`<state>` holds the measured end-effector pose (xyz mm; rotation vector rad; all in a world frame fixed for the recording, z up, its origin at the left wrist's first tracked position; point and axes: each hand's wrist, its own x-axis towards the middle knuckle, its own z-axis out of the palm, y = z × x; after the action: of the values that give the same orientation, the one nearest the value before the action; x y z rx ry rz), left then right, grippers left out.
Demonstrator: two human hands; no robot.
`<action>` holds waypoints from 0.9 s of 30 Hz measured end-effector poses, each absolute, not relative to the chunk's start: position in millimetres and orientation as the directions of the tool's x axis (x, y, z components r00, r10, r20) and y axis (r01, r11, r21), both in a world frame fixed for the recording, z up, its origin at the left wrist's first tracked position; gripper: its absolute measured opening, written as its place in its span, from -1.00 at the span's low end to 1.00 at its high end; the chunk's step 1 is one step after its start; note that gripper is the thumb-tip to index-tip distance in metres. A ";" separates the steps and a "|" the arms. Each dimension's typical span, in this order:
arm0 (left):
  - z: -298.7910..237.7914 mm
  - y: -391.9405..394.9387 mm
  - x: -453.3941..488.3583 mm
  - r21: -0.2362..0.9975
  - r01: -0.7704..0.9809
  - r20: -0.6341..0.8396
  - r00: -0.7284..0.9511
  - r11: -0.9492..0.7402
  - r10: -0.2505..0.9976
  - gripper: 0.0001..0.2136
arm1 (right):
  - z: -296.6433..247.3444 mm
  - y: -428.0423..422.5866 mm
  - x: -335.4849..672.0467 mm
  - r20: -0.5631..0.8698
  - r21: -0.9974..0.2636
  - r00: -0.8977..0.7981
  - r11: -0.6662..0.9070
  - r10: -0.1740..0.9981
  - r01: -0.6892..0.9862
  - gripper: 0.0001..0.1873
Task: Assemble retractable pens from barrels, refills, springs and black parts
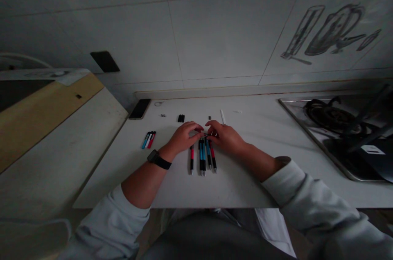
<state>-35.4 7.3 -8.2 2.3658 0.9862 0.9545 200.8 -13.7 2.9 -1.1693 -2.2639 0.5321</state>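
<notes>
Above a row of pens at the middle of the counter, my left hand and my right hand meet with fingertips pinched. Between them is a small, thin, dark piece, too small to name and partly hidden by the fingers. Below lie several pens with black grips and metal tips pointing at me: a red pen at the left, blue pens in the middle and another red pen at the right. Their upper ends are partly covered by my hands. My left wrist wears a black watch.
Left on the white counter lie blue, white and red pen barrels and a phone. Along the back are small springs, black grips, a dark bit and a white stick. A gas stove stands right.
</notes>
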 end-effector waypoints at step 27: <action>-9.4 18.1 -51.4 0.539 0.590 0.556 0.288 -0.602 0.780 -0.93 | -1.0 7.4 220.2 0.276 -0.625 -0.319 0.421 0.907 0.657 -0.71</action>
<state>-51.4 18.1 -9.4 2.3270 1.2635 1.2086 220.2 7.4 -1.0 -1.3177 -2.0808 0.5417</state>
